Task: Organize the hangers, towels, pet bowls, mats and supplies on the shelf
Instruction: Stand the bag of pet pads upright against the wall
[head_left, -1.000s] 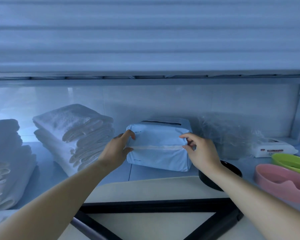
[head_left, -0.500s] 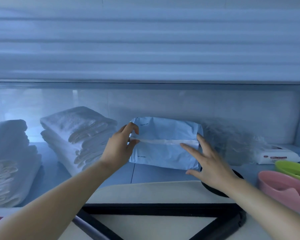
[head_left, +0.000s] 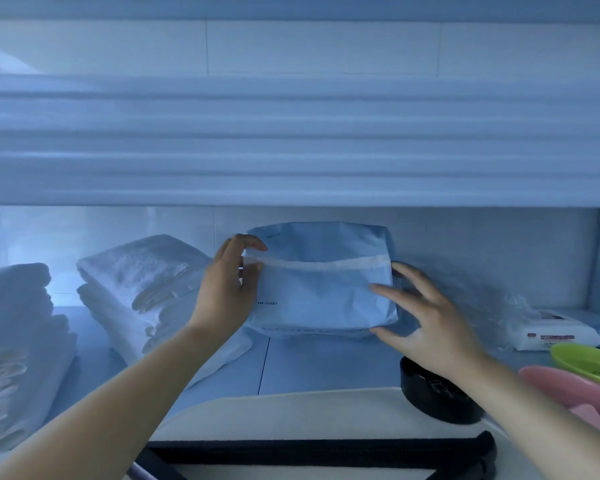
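Observation:
A pale blue soft pack [head_left: 321,292] with a white strip across it stands upright at the back of the shelf [head_left: 326,362]. My left hand [head_left: 227,289] grips its left edge, thumb over the top corner. My right hand [head_left: 430,317] has its fingers spread and straight, touching the pack's lower right side. Two stacks of folded white towels lie to the left, a nearer stack [head_left: 18,344] and a farther stack [head_left: 142,282]. A black round bowl [head_left: 433,396] sits under my right wrist. A pink bowl [head_left: 575,393] and a green bowl [head_left: 586,358] are at the right edge.
A clear plastic bag [head_left: 478,292] and a white wipes pack [head_left: 555,330] lie right of the blue pack. A pale mat [head_left: 291,414] and a black hanger [head_left: 312,452] lie at the shelf's front. The shelf above hangs low over the opening.
The blue pack has been tipped up from lying flat and pushed back. My right hand let go of its corner and opened against its right side. The left hand kept its grip.

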The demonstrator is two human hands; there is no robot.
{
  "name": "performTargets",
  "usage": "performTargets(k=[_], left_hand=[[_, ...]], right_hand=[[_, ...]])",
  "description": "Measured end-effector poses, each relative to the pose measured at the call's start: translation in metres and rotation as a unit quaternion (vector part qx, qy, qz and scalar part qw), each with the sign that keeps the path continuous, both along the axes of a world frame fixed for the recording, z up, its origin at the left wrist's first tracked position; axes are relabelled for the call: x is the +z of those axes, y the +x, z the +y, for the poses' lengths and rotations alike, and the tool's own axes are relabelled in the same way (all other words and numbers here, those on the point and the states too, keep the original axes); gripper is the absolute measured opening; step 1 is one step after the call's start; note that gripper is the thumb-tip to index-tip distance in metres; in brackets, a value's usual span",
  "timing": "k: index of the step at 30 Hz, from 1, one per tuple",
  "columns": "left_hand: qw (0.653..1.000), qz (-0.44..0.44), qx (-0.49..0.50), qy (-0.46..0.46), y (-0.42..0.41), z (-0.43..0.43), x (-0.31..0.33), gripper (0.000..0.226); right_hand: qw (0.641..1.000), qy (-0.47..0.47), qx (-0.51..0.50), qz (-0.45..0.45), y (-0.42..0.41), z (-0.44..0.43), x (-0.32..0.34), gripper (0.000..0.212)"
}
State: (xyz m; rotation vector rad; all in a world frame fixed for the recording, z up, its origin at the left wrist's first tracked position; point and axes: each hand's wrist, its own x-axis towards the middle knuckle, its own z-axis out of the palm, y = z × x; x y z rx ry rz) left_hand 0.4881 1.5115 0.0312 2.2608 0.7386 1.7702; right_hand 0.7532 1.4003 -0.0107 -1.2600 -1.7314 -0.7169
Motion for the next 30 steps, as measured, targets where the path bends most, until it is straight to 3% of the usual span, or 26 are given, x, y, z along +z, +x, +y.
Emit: performTargets(k=[2,5,9,12,20,24,28,30], left_hand=[[0.996,0.070,0.021,0.049,-0.006,0.003,-0.003,0.022],[0.993,0.109,0.018,0.033,-0.021,0.005,-0.022,0.051],[0.997,0.082,-0.002,-0.014,-0.037,0.009,-0.044,0.087],[0.992,0.126,0.010,-0.013,-0.036,0.013,-0.051,0.098],[0.998,0.067,-0.003,-0.003,-0.022,0.010,-0.042,0.071],[0.999,0.039,-0.002,0.022,-0.013,0.011,-0.018,0.056],[0.997,0.036,0.044,0.042,-0.009,0.025,0.002,0.035],[0.996,0.048,0.074,0.031,-0.004,0.031,0.006,0.037]], right_hand=[[0.999,0.020,0.017,0.028,-0.003,0.005,-0.003,0.057],[0.997,0.040,0.024,0.058,-0.008,0.010,-0.010,0.056],[0.997,0.045,0.025,0.060,-0.015,0.014,-0.011,0.055],[0.997,0.057,0.001,0.050,-0.017,0.017,-0.012,0.053],[0.993,0.070,0.041,0.091,-0.015,0.028,-0.006,0.034],[0.987,0.122,0.050,0.097,-0.012,0.035,0.018,0.023],[0.986,0.128,0.042,0.094,-0.013,0.046,0.031,0.029],[0.995,0.057,0.002,0.076,-0.017,0.053,0.023,0.051]])
